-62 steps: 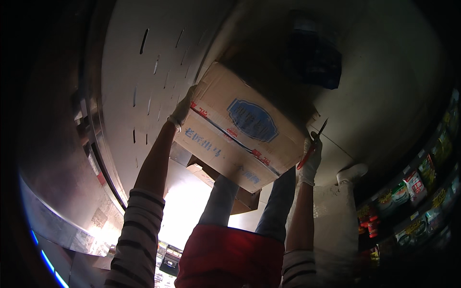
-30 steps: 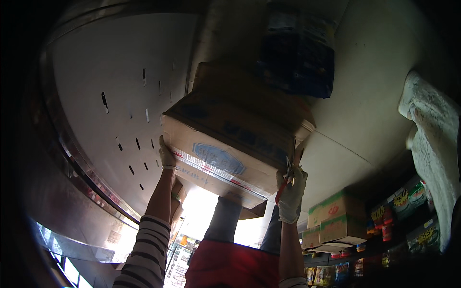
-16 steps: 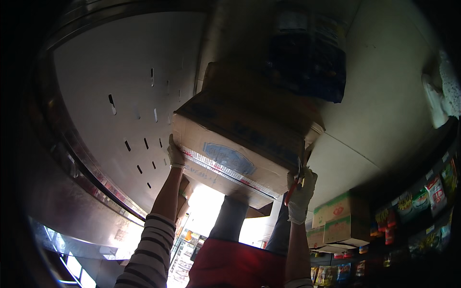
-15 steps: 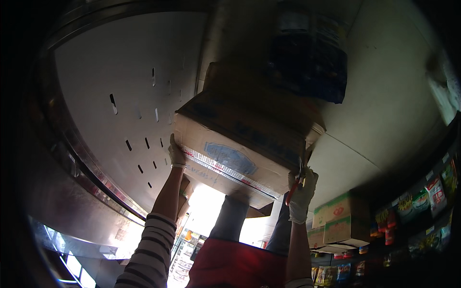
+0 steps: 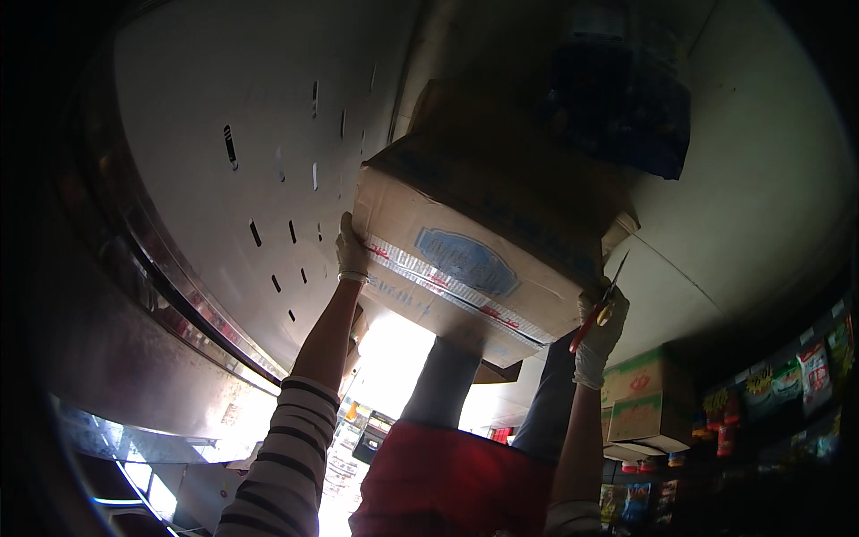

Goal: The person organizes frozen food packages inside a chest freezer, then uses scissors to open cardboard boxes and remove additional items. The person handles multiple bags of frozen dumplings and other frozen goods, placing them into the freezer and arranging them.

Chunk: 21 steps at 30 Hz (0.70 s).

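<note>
A brown cardboard box, with a blue printed emblem and a strip of printed tape along its near side, tilts in front of me. My left hand, in a pale glove, grips its left end. Against the right end is my gloved right hand, closed round a pair of scissors with red handles. Their blades point up and away from the box, nearly together. The right fingertips are partly hidden in shadow by the box's corner.
Beyond the box lies a dark blue plastic bag on the pale tiled floor. A slotted metal panel rises on the left. Cartons with green edges and shelves of bagged goods stand on the right.
The box and both hands appear farther right and slightly higher as the view shifts. The scissors have turned, their blades swinging from the box's edge out to the right.
</note>
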### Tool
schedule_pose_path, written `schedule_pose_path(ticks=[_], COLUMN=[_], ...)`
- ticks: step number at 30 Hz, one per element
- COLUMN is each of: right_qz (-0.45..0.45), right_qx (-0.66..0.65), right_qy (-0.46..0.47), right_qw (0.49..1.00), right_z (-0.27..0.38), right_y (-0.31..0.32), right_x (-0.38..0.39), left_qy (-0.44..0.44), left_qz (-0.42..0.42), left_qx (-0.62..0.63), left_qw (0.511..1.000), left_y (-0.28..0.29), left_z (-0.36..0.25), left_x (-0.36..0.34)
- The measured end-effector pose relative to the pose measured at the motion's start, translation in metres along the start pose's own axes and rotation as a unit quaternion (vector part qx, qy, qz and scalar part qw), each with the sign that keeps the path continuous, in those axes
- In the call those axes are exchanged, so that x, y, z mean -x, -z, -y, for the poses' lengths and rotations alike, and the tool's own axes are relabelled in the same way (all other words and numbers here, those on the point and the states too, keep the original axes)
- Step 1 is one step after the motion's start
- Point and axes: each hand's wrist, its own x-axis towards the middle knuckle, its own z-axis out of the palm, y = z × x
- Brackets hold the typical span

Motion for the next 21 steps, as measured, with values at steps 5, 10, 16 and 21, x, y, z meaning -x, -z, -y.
schedule_pose_path(ticks=[5, 10, 16, 21], right_qz=[-0.001, 0.012, 0.030, 0.070], right_qx=[-0.059, -0.055, -0.168, -0.310], right_qy=[-0.007, 0.010, -0.036, -0.073], right_qw=[0.998, 0.998, 0.985, 0.945], right_z=[-0.010, -0.022, -0.038, -0.039], right_y=[-0.001, 0.000, 0.002, 0.007], right_x=[-0.001, -0.007, -0.014, -0.021], left_qy=[0.028, 0.018, 0.077, 0.121], left_qz=[0.020, 0.073, 0.237, 0.332], left_qx=[0.021, -0.032, 0.207, 0.030], left_qw=[0.999, 0.997, 0.946, 0.935], left_y=[0.000, 0.006, 0.003, 0.040], left_z=[0.000, 0.025, 0.019, -0.011], left_x=[-0.001, -0.024, -0.029, -0.032])
